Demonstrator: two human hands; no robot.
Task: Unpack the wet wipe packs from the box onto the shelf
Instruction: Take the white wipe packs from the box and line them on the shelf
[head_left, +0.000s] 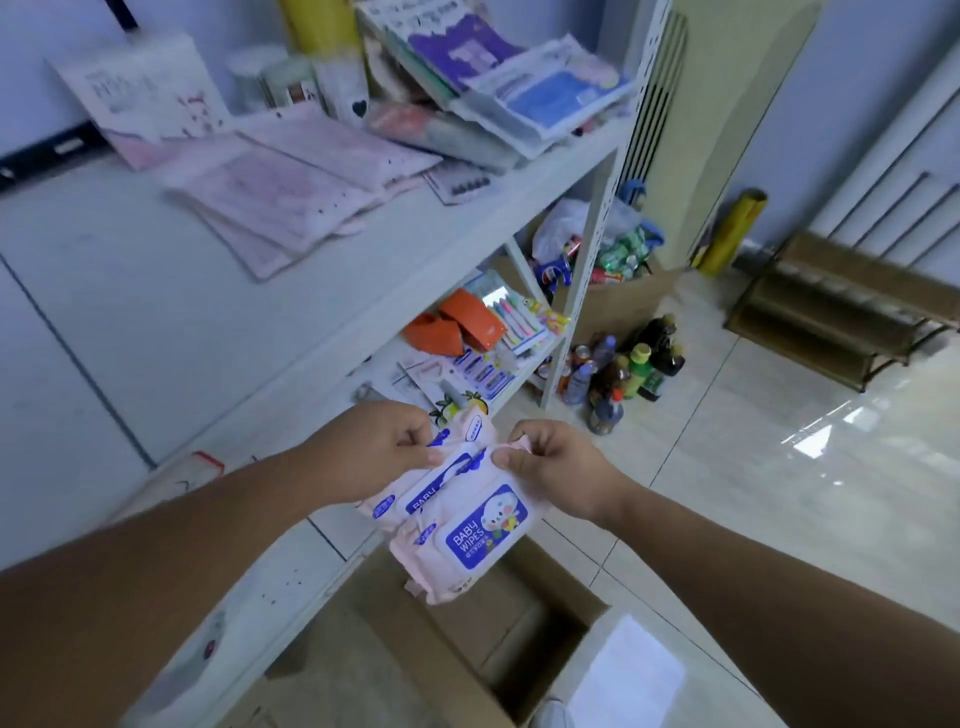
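This looks to me like a small shop's stockroom or a storage corner of a home; I cannot tell which. In the upper left of the frame a white metal shelf (426, 228) carries flat packaged goods (291, 192), and its lower level holds toothbrushes (519, 317) and other small packets. At centre right a group of bottles (623, 374) stands on the glossy tiled floor (779, 467) beside a cardboard carton stuffed with bags (618, 270). An open cardboard box (467, 649) sits at the bottom centre. A low wooden rack (831, 312) stands at the right.
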